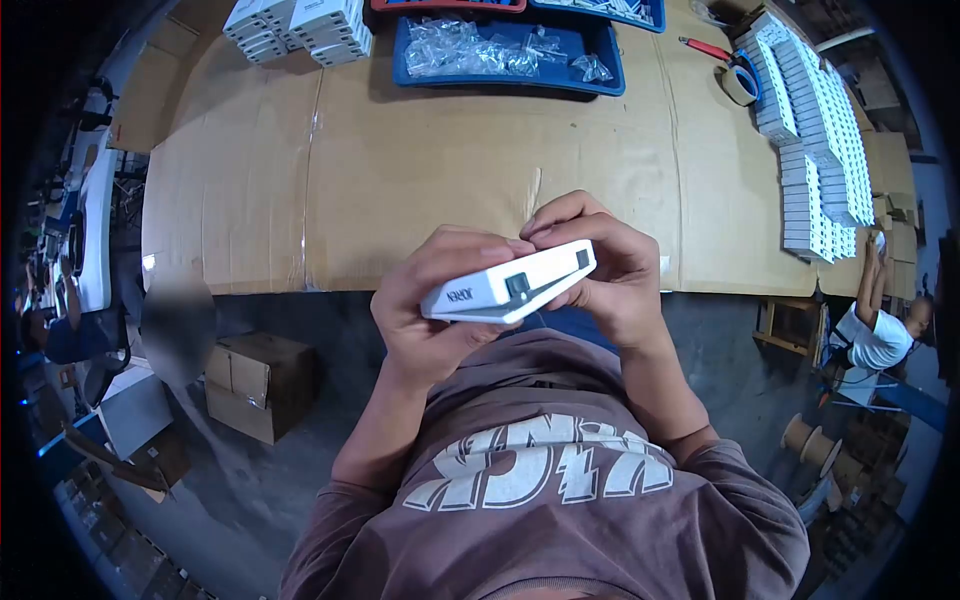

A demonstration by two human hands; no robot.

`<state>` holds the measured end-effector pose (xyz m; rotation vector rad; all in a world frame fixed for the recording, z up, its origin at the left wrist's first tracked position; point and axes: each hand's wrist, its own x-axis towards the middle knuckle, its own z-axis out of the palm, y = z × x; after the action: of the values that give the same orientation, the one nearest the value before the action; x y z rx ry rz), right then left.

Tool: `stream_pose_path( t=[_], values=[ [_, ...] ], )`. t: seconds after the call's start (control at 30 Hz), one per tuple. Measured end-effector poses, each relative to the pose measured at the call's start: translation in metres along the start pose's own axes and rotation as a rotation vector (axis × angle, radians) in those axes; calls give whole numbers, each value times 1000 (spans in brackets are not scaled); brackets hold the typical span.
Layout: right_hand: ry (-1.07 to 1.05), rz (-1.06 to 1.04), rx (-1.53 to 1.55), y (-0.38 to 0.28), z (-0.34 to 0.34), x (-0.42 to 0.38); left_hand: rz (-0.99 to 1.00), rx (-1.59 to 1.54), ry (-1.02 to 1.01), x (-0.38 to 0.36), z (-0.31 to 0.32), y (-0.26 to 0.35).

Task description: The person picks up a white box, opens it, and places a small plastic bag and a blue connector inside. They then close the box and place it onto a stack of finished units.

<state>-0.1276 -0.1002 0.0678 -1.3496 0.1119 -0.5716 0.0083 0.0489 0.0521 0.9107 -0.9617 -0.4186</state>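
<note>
Both hands hold a small white plastic case in front of my chest, above the table's near edge. It is tilted, with dark square openings and upside-down dark lettering on its side. A gap shows between its two halves toward the right end. My left hand is closed around the left end, thumb below and fingers on top. My right hand grips the right end, with the thumb underneath and bent fingers at the upper edge. Whether anything small is between those fingertips is hidden.
A blue tray with clear plastic bags stands at the table's far side. White boxes are stacked far left, and white cases at right. A tape roll and red-handled tool lie nearby. A person sits at right.
</note>
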Motion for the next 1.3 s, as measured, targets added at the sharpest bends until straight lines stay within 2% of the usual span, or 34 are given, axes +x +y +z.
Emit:
stream_pose_path(
  t=[0.07, 0.2, 0.23, 0.33, 0.37, 0.47, 0.6, 0.73, 0.87, 0.93, 1.07, 1.1, 1.23, 1.3],
  values=[
    [-1, 8, -88, -2, -3, 1, 26, 124, -65, 6, -4, 6],
    [-44, -54, -318, -9, -7, 6, -79, 463, -109, 21, 1, 28],
    [-77, -50, -309, -8, -10, 6, -157, 282, -44, 20, 4, 26],
    [45, 26, 78, 0, -7, 3, -236, -59, 129, 15, 14, 25],
    [101, 87, 243, -1, -1, 1, -223, -101, 131, 11, 14, 24],
    [135, 139, 294, 5, 0, -1, -74, 59, 59, 8, 12, 11],
    [99, 19, 19, 2, 0, 12, -214, 192, 121, 8, 13, 18],
    [72, -25, -42, -8, -5, 16, -160, 295, 67, 10, 9, 14],
    [25, 60, 64, -9, -11, 13, -222, 98, 6, 10, 11, 11],
    [-90, -136, -50, -9, -15, 20, -265, -94, -11, 9, 12, 9],
    [-22, -179, -128, -20, -7, 15, -349, -339, 92, -2, 11, 1],
    [-17, -198, -172, -22, -7, 15, -301, -315, 75, -3, 10, -4],
    [88, -121, -164, -23, 2, 11, -391, -496, 84, -2, 11, -9],
    [23, -238, -225, -18, -4, 12, -408, -489, 71, -6, 10, -10]
  ],
)
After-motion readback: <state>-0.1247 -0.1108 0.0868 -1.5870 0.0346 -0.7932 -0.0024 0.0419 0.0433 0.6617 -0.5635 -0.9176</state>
